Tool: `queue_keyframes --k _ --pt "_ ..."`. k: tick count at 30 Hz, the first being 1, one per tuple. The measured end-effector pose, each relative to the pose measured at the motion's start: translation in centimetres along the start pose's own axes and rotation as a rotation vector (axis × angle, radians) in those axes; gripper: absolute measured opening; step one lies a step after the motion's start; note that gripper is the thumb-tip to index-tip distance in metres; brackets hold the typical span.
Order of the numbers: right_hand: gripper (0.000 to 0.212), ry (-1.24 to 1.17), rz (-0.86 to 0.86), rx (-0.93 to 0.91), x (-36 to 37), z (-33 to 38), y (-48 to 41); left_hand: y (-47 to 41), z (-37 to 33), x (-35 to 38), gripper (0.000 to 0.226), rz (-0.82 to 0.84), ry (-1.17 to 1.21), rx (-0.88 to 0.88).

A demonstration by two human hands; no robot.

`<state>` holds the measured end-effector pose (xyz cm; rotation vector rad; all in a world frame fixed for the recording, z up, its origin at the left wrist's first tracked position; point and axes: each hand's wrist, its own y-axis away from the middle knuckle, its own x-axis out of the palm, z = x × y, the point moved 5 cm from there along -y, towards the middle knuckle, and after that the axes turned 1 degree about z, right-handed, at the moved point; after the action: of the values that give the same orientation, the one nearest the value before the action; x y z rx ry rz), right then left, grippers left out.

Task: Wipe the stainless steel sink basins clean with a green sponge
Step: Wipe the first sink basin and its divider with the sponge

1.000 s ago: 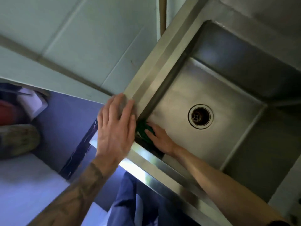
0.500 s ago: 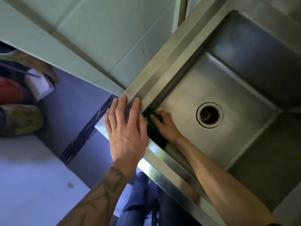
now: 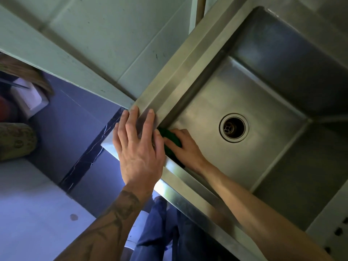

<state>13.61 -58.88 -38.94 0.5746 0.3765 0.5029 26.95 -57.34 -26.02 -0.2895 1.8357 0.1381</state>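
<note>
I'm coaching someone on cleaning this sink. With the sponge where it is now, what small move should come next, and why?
Probably drag the green sponge out of the corner toward the drain. The right hand presses it into the basin's near-left corner, the left hand rests flat on the sink rim, and the floor around the drain lies beyond the sponge.

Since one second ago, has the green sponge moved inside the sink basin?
No. The green sponge stays pressed into the same basin corner under the right hand, equally far from the drain; only the camera shifted.

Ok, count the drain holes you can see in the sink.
1. The drain sits in the floor of the basin, right of the sponge. Other basins lie out of view.
</note>
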Motion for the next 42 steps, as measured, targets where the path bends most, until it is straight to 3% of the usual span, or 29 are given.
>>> queue_keyframes --k 3,6,8,12,14,20,25,31,37,42 --pt "0.026 -0.004 -0.009 -0.019 -0.1 0.2 0.0 0.0 0.1 0.1 0.047 0.001 0.002 0.004" --pt "0.048 0.07 0.044 0.074 0.4 -1.2 -2.1 -0.1 0.2 0.1 0.048 0.019 -0.009 -0.005" --pt "0.041 0.086 0.084 0.1 0.6 -0.8 -2.0 0.0 0.1 0.1 0.049 0.026 -0.013 -0.004" --pt "0.023 -0.056 0.04 -0.039 -0.6 1.3 1.3 -0.1 0.0 0.1 0.049 0.015 -0.018 0.006" --pt "0.023 -0.118 0.061 -0.062 -0.7 1.5 2.1 -0.2 0.0 0.1 0.049 0.007 -0.024 0.006" --pt "0.033 0.046 0.079 0.06 -0.2 0.5 0.1 -0.1 -0.1 0.0 0.048 0.01 -0.04 0.009" --pt "0.027 -0.147 0.049 -0.132 -1.1 2.4 3.7 -0.1 -0.1 0.0 0.048 0.014 -0.043 0.013" --pt "0.041 0.096 0.118 0.094 -0.6 -1.2 0.6 -0.2 -0.2 0.0 0.047 0.009 -0.032 0.001" --pt "0.028 -0.038 0.065 -0.087 -1.7 0.4 5.3 -0.2 -0.1 0.1 0.047 0.012 -0.042 0.005" --pt "0.037 0.108 0.101 0.047 -1.3 -2.9 1.6 -0.3 0.0 0.2 0.048 0.027 -0.033 0.002"
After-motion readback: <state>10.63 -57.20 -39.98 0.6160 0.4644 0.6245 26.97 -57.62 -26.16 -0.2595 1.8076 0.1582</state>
